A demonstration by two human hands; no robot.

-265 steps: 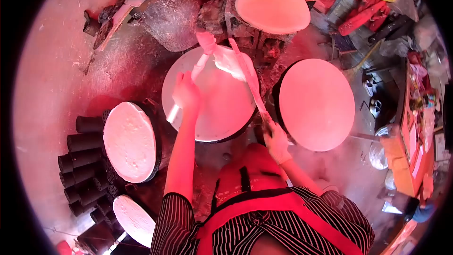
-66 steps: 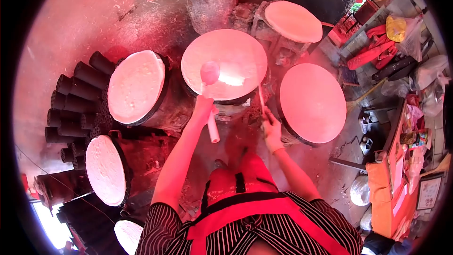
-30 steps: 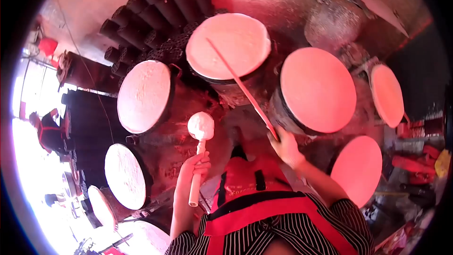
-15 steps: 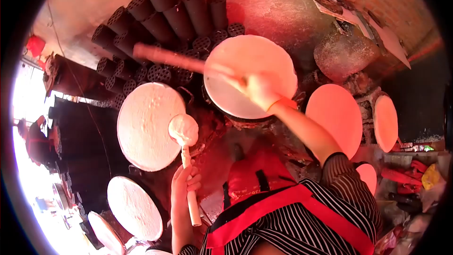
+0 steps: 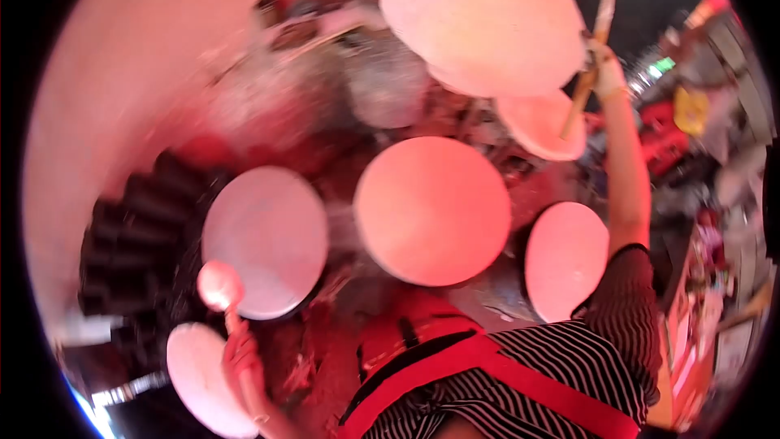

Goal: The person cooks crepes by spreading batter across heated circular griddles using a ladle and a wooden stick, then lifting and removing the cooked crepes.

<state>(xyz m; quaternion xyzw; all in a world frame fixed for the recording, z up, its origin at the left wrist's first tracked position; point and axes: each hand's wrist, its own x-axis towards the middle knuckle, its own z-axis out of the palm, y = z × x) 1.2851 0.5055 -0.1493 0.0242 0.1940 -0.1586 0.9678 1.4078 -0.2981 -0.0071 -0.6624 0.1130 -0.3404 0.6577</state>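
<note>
My left hand [image 5: 242,351] is closed round the handle of a ladle [image 5: 220,285] at the lower left; its pale bowl overlaps the edge of a bare-looking round griddle [image 5: 264,244]. Out at the upper right my right hand [image 5: 605,73] grips a long wooden stick [image 5: 607,0]. A large thin round pancake [image 5: 487,16] is in the air beside this hand, over the upper middle. Part of another pale round [image 5: 543,126] shows below it. Whether my fingers also touch the large pancake cannot be made out.
Pale rounds lie on a middle griddle [image 5: 433,211], a right griddle [image 5: 567,260] and a lower left one [image 5: 207,378]. Dark cylinders [image 5: 146,236] are stacked at the far left. A cluttered table [image 5: 699,301] stands at the right, with a yellow bag [image 5: 691,110] beyond it.
My right hand has moved from over a griddle to the upper right, and a large pancake has come up off a griddle. The view has swung right. My left hand keeps the ladle.
</note>
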